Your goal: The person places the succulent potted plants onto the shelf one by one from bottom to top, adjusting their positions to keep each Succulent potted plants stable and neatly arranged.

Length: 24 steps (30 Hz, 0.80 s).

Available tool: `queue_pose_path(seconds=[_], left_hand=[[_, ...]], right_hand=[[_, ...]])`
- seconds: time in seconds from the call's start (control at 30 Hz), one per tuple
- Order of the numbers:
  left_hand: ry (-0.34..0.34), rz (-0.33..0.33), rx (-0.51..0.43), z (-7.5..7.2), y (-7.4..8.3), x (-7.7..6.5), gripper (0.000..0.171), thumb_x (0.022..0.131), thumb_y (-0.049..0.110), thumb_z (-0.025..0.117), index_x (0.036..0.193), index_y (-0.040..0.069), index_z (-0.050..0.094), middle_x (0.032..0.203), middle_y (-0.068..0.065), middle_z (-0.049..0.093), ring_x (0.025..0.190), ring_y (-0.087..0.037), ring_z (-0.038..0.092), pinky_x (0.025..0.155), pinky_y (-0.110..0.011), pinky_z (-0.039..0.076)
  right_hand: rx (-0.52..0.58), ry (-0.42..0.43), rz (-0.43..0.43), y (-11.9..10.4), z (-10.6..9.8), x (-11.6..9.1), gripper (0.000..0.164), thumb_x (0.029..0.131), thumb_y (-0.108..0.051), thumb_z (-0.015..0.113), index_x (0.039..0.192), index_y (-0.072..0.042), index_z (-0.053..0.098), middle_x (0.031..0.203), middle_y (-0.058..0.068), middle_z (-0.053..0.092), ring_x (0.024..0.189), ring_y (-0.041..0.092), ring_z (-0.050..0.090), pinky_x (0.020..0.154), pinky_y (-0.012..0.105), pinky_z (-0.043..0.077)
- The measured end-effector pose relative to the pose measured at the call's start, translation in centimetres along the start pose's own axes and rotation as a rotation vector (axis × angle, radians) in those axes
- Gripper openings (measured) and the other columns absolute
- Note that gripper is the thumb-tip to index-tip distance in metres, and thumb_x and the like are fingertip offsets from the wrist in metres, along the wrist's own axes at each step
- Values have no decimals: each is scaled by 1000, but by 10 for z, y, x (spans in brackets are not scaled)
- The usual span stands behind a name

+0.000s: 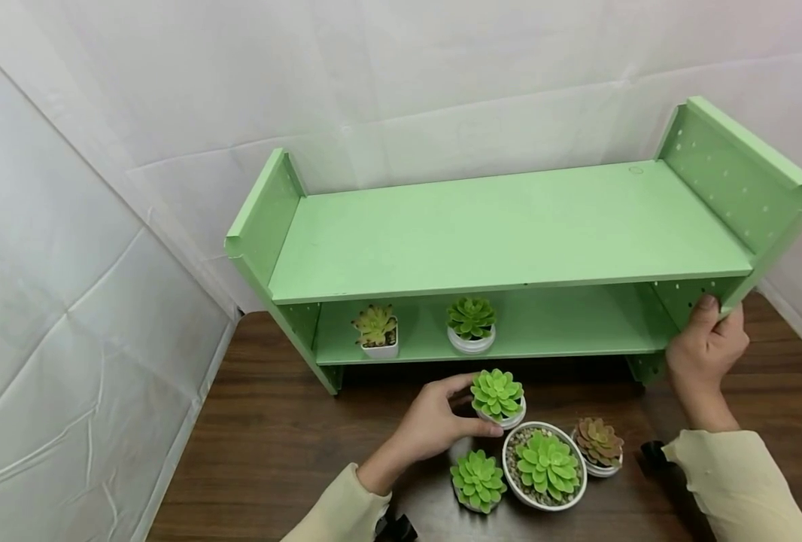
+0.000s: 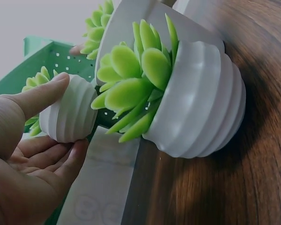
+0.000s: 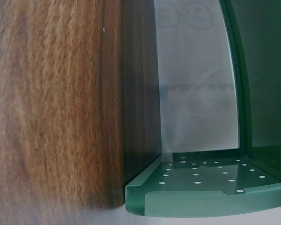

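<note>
A small green succulent (image 1: 497, 395) in a white ribbed pot (image 2: 71, 110) is pinched between the thumb and fingers of my left hand (image 1: 431, 421), in front of the shelf. My right hand (image 1: 707, 348) grips the front edge of the right side panel of the green two-tier shelf (image 1: 509, 233). On its lower board stand a yellowish succulent (image 1: 376, 327) in a square white pot and a green succulent (image 1: 471, 320) in a round white pot. The right hand's fingers are almost wholly outside the right wrist view.
Near my left hand on the brown wooden table (image 1: 238, 459) stand another green succulent (image 1: 478, 480), a larger succulent (image 1: 546, 463) in a wide pebble-filled white pot, and a reddish-brown succulent (image 1: 599, 442). White sheeting (image 1: 442, 83) hangs behind and beside the shelf.
</note>
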State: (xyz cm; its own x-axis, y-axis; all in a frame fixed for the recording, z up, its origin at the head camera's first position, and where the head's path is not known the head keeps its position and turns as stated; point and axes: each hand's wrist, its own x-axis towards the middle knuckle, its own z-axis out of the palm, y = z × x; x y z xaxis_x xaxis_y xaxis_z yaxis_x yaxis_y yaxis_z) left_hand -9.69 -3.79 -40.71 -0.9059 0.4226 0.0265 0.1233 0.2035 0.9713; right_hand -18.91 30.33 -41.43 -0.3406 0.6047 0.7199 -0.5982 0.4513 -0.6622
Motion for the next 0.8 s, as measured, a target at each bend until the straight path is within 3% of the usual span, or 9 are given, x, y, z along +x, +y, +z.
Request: queue_pose_path(seconds=[0.23,0.37,0.53,0.7,0.8], left_hand=[[3,10,7,3,22,-6,64,67,11,82,126,11,56,110,8,61,97,-8,58,85,-31,47],[11,11,7,3,34,-9,63,68,11,82,125,8,56,111,7,61,98,-8,58,86,-32,46],[34,8,17,4,26,-7,64,67,16,83,125,15,57,112,10,59,100,-8,57,85,-27,46],[40,35,13,7,12,-2,65,65,26,84,125,23,56,113,12,59,101,-7,56,86,-30,46],[53,46,48,9,10,-2,67,64,33,83,126,25,56,114,14,58,102,-6,55,88,-31,44]], right_hand=[[-9,-1,9,0,0,0,18,93,-8,49,90,3,63,62,-7,47,60,2,45,60,14,32],[-11,-4,9,0,0,0,19,93,-7,48,90,4,63,61,-7,45,59,2,45,60,15,32],[-11,-6,10,1,0,0,20,93,-8,49,89,6,62,60,-7,44,58,2,44,60,15,31],[-13,5,5,0,0,0,17,93,-8,49,84,-1,61,60,-6,44,59,2,45,60,14,31],[-14,3,4,0,0,0,18,93,-8,49,86,2,62,61,-7,45,59,2,45,60,14,32]])
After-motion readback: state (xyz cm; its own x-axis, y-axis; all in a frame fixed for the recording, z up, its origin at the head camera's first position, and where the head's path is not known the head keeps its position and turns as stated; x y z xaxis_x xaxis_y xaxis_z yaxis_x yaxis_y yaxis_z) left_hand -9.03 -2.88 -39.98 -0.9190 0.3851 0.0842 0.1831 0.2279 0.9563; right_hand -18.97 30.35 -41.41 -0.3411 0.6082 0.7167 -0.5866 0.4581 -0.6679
